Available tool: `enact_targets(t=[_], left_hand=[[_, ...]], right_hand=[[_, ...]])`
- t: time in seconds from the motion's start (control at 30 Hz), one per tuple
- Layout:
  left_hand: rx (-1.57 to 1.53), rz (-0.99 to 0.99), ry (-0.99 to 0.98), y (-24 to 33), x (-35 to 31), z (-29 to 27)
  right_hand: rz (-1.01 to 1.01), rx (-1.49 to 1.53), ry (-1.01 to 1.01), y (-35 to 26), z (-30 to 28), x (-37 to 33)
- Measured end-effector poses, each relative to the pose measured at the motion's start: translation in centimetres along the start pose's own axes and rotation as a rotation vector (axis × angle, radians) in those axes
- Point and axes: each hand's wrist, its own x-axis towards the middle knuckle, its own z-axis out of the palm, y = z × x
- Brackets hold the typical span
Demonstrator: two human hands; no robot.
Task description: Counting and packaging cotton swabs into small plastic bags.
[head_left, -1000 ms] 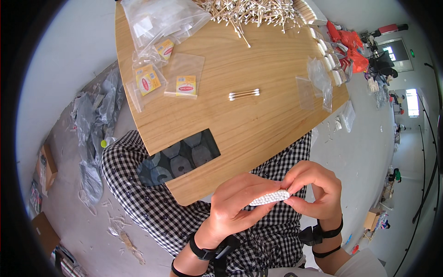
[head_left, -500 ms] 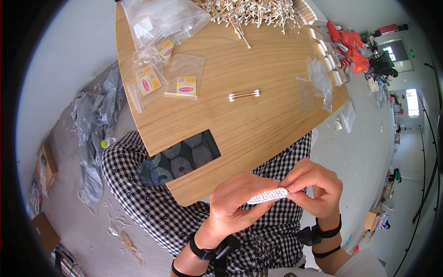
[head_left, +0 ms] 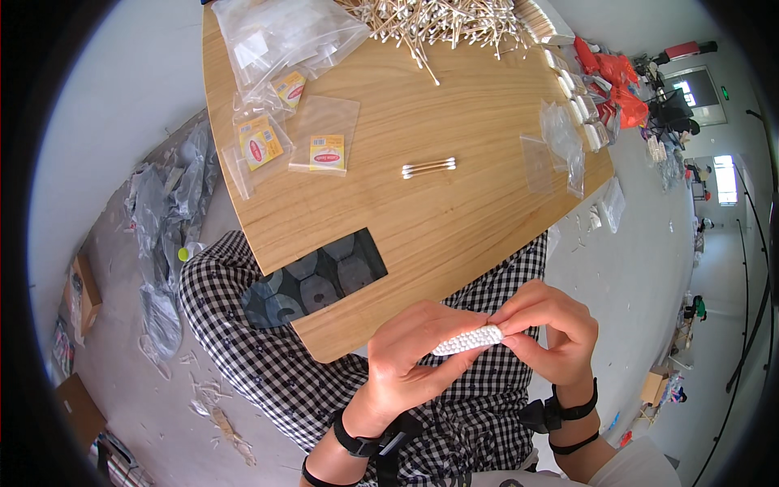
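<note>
A bundle of cotton swabs (head_left: 467, 341) is held above my lap, its white tips packed close together and facing up. Around its left part my left hand (head_left: 410, 353) is closed, thumb and fingers on either side. At the bundle's right end my right hand (head_left: 552, 329) pinches with thumb and fingertips; whether a separate swab sits in that pinch is hidden. Beyond my hands, a few loose cotton swabs (head_left: 429, 168) lie side by side on the wooden table (head_left: 454, 235).
A heap of swabs (head_left: 454, 24) covers the table's far side. Clear plastic bags (head_left: 292, 40) and yellow printed cards (head_left: 327, 152) lie at left. Packed swab bundles (head_left: 586, 109) line the right edge near another clear bag (head_left: 564, 142). A dark tablet-like panel (head_left: 333, 272) overhangs the near-left edge.
Both hands and the swab bundle have shifted very slightly to the left. The grip on the bundle looks the same.
</note>
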Motion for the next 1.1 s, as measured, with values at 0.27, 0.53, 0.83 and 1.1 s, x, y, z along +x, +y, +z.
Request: enact_targets(t=[0.27, 0.53, 0.83, 1.1], left_hand=[[-0.029, -0.004, -0.032, 0.02, 0.21, -0.1], [-0.025, 0.017, -0.028, -0.32, 0.05, -0.1], [-0.017, 0.022, -0.033, -0.5, -0.03, 0.1], [-0.018, 0.001, -0.015, -0.27, -0.02, -0.01]], right_hand=[[0.012, 0.014, -0.004, -0.11, -0.29, 0.22], [-0.07, -0.092, -0.018, -0.03, -0.27, 0.4], [-0.115, -0.121, -0.009, 0.16, -0.37, 0.38], [-0.082, -0.099, -0.01, -0.09, -0.2, 0.4]])
